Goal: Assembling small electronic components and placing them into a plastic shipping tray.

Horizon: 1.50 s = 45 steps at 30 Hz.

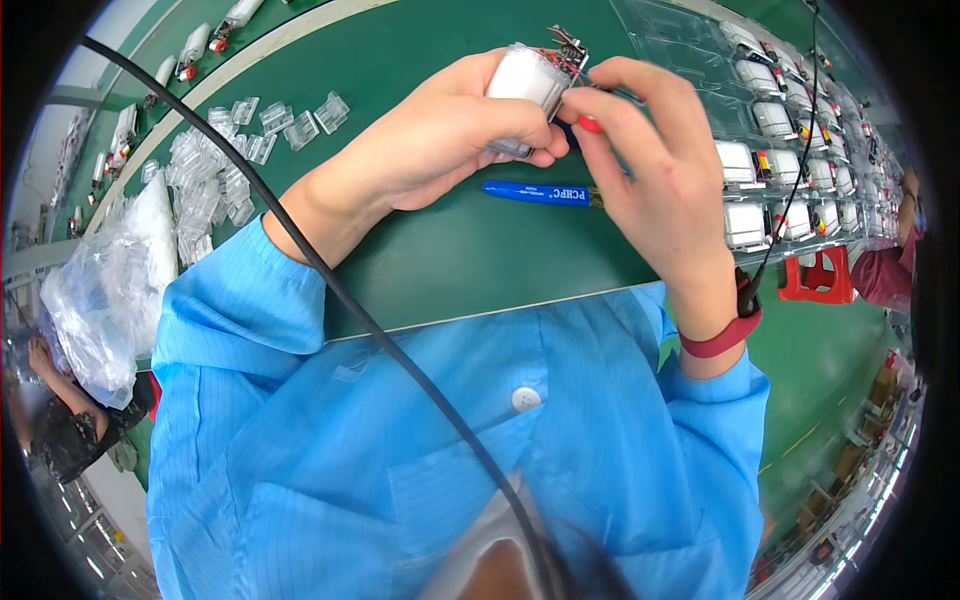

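Note:
My left hand (pixel 440 125) is closed around a white battery pack (pixel 525 80) in a clear plastic case, held tilted above the green table. A small circuit board (pixel 568 50) with thin wires sticks out from the pack's upper right end. My right hand (pixel 650 150) is closed in a pinch at that end, on the pack's wires. A red piece (pixel 590 124) shows between its fingers; the fingertips partly hide what they grip. Below the hands, a blue-handled tool (pixel 538 193) lies on the table, its far end hidden behind my right hand.
Clear plastic trays (pixel 690 60) with several white packs stand at the right. Small clear plastic cases (pixel 205 165) are heaped at the left, beside a clear plastic bag (pixel 110 280). A black cable (pixel 380 340) crosses the view. A red stool (pixel 815 277) and other people are beyond the table.

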{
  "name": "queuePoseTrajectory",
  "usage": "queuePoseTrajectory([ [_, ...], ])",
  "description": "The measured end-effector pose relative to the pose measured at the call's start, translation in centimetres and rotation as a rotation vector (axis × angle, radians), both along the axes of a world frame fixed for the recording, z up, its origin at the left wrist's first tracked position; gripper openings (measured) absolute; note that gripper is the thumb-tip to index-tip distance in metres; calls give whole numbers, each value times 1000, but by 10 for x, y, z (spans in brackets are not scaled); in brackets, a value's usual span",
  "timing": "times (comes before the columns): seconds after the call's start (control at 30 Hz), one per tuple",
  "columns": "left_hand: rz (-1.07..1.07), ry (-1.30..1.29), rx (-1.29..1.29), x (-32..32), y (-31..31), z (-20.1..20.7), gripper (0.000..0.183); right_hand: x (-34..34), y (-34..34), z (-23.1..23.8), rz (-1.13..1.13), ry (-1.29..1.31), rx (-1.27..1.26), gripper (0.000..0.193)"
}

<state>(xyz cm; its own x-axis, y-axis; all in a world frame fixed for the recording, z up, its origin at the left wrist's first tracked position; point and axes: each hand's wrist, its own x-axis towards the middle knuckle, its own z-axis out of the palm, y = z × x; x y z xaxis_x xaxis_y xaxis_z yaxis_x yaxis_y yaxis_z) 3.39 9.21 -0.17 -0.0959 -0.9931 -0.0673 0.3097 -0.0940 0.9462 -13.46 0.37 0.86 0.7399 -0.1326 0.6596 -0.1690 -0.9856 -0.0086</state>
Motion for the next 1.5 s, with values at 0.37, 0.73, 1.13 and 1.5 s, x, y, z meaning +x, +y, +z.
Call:
queuePoseTrajectory([
  [0.37,50,47,-52,0,-3,-4,31,-12,-30,-13,104,-185,683,17],
  [0.73,-155,291,81,1,2,3,49,-5,-17,2,324,-150,876,18],
  [1.13,-56,95,6,-11,1,0,59,6,12,13,1,-218,663,13],
  [1.5,-60,50,-50,-15,0,-4,57,-5,11,12,273,-223,1237,11],
])
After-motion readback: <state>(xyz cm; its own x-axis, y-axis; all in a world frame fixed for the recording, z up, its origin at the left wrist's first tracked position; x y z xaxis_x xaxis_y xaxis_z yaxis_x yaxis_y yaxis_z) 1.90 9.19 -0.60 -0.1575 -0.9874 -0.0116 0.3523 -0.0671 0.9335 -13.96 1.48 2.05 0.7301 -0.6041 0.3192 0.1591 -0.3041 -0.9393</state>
